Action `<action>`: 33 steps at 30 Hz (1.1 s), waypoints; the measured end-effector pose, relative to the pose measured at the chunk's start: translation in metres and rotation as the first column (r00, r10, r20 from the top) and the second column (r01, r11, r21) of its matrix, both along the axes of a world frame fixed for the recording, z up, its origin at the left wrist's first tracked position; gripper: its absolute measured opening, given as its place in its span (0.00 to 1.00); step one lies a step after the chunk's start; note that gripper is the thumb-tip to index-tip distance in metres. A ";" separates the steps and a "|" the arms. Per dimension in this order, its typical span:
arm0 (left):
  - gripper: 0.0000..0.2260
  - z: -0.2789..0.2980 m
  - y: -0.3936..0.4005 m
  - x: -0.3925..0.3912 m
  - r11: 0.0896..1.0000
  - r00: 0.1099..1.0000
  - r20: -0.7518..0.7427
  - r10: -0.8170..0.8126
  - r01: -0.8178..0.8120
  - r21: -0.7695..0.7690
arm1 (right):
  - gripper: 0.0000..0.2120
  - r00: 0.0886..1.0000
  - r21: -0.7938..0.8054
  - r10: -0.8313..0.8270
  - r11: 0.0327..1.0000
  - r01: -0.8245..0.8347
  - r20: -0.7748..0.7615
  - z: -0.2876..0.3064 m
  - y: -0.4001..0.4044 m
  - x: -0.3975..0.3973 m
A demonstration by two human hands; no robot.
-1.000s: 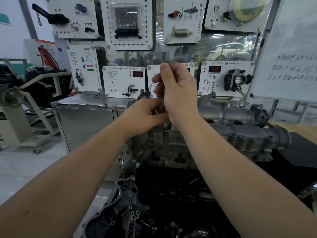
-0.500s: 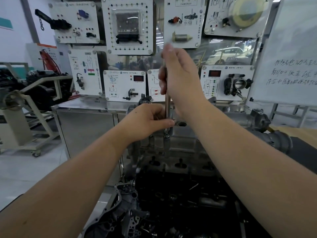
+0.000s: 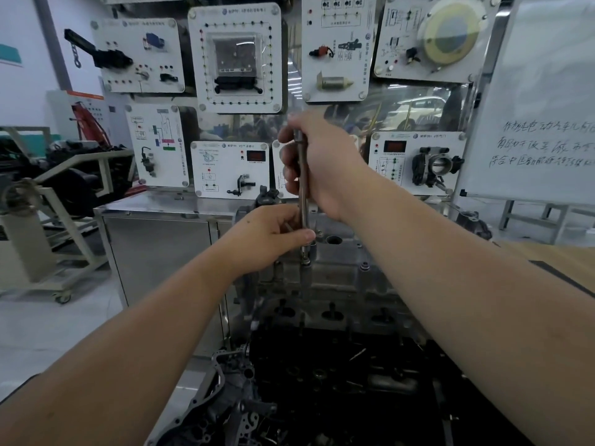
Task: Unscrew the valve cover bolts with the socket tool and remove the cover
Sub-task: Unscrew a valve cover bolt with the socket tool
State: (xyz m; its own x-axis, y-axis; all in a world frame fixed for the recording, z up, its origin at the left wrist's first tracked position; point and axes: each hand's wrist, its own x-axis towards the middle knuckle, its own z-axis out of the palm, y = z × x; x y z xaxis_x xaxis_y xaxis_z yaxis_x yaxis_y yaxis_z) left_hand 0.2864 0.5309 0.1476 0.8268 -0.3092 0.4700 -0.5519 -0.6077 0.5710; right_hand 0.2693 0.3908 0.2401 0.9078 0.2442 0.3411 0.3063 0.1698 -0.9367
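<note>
While the socket tool (image 3: pixel 303 188) stands upright at frame centre, its tip seated on a bolt (image 3: pixel 305 259) of the grey valve cover (image 3: pixel 341 268), the right hand (image 3: pixel 317 162) wraps the upper shaft and the left hand (image 3: pixel 273 235) pinches it low. Step in hand, as judged: unscrewing; next calls for steady turning, tool kept vertical on the bolt.

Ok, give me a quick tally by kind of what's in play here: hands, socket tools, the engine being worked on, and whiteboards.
Hands: 2, the left hand and the right hand, both gripping the tool
Socket tool: 1
Engine under the tool: 1
Whiteboard: 1
Total: 5
</note>
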 end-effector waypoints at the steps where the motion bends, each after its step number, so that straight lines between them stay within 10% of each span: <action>1: 0.04 0.000 0.000 0.000 1.000 1.000 0.000 0.015 -0.015 0.001 | 0.13 0.998 -0.001 -0.064 0.998 0.064 0.015 0.000 0.004 -0.001; 6: 0.20 0.000 -0.002 -0.002 1.000 1.000 -0.023 0.005 -0.005 0.022 | 0.18 0.974 0.108 -0.172 0.982 0.157 0.145 -0.010 0.014 0.001; 12: 0.03 0.004 -0.001 -0.001 0.998 0.997 -0.044 -0.056 0.056 -0.016 | 0.24 0.980 0.051 0.197 0.979 -0.198 0.038 -0.005 0.000 0.008; 19: 0.08 0.003 -0.004 0.000 1.000 1.000 -0.016 -0.001 0.001 -0.003 | 0.16 0.936 0.049 -0.245 0.970 0.240 0.253 -0.010 0.016 0.000; 27: 0.04 0.005 0.000 0.000 0.996 0.993 -0.088 -0.073 0.069 -0.048 | 0.16 0.996 0.057 0.055 0.997 -0.059 0.076 -0.001 0.006 0.002; 33: 0.04 0.003 -0.001 0.000 0.999 0.998 -0.049 -0.025 0.024 -0.038 | 0.14 0.975 0.099 -0.105 0.991 0.087 0.197 -0.011 0.013 0.001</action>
